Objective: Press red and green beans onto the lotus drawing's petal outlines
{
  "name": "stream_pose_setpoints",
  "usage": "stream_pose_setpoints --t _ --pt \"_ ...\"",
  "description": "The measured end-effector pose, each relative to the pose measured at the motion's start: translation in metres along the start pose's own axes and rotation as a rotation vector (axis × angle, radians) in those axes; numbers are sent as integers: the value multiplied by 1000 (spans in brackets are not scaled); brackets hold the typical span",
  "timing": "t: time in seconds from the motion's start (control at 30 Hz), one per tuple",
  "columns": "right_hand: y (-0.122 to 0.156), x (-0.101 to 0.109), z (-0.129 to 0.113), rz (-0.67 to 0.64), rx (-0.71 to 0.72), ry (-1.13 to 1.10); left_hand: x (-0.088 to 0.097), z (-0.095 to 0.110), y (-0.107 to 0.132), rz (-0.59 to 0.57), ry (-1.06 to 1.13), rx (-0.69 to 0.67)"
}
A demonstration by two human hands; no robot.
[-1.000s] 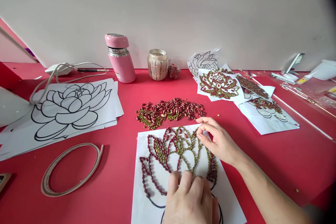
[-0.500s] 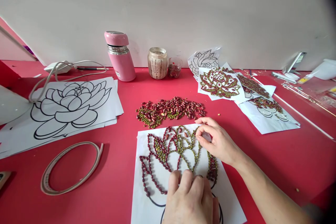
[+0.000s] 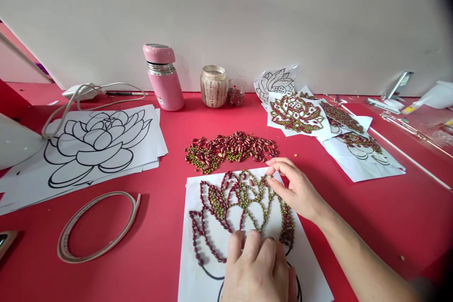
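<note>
A white sheet point(image 3: 193, 283) with a black flower outline lies in front of me, its upper lines covered with dark red beans point(image 3: 205, 240) and green mung beans point(image 3: 264, 214). My left hand point(image 3: 260, 266) rests on the lower part of the sheet, fingers curled under; whatever they hold is hidden. At the sheet's upper right, my right hand point(image 3: 299, 188) has thumb and fingertips drawn together beside a row of mung beans. Anything pinched there is too small to make out. Just beyond the sheet is a loose pile of speckled red beans and mung beans point(image 3: 244, 144).
Printed flower sheets point(image 3: 102, 151) and a coiled strip point(image 3: 97, 250) lie left. Along the wall stand a pink flask point(image 3: 164, 80), a glass jar point(image 3: 213, 87) and a small cup point(image 3: 236, 92). Bean-covered pictures point(image 3: 297, 113) are stacked at the right on the red table point(image 3: 375, 217).
My right hand's fingertips have shifted slightly at the sheet's upper right corner, the thumb a little higher. My left hand stays curled in place on the sheet.
</note>
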State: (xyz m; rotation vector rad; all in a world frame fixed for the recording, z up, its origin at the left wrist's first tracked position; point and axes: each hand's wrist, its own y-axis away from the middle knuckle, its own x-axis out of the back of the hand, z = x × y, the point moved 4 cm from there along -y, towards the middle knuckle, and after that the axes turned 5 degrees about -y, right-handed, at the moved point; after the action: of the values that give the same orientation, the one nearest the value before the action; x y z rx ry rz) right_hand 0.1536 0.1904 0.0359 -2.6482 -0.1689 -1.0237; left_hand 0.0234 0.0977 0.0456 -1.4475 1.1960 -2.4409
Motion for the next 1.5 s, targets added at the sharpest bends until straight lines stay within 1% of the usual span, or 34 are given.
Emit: stream_pose_setpoints --t 0.23,0.43,0.53,0.63,0.73,0.87,0.97,1.03,1.13,1.3,1.37,1.5 --pt "1 -7 2 -28 -5 17 1 0 1 13 8 8" --pt "0 -6 3 -20 -6 -9 0 0 0 31 11 6" --pt "-2 -2 7 43 -53 -79 -1 0 1 20 1 -11" --pt "-3 5 15 163 -128 -136 -1 -1 1 4 -13 -17" --pt "-6 10 23 251 -176 -166 0 -2 1 25 -18 -24" --pt "-13 13 32 324 -203 -189 1 -1 0 55 -22 -24" --pt "-20 13 36 351 -198 -206 0 -1 1 70 -20 -18" --pt "-23 11 36 338 -196 -200 0 -1 1 77 -18 -21" --pt "-23 5 29 269 -171 -137 2 -1 1 84 -3 -38" --pt "-14 -7 11 124 -11 -18 2 0 2 79 15 -35" --pt "-12 -9 6 81 31 10 2 0 2 71 22 -29" --pt "-10 -10 5 29 19 60 3 -1 2 74 18 -19"
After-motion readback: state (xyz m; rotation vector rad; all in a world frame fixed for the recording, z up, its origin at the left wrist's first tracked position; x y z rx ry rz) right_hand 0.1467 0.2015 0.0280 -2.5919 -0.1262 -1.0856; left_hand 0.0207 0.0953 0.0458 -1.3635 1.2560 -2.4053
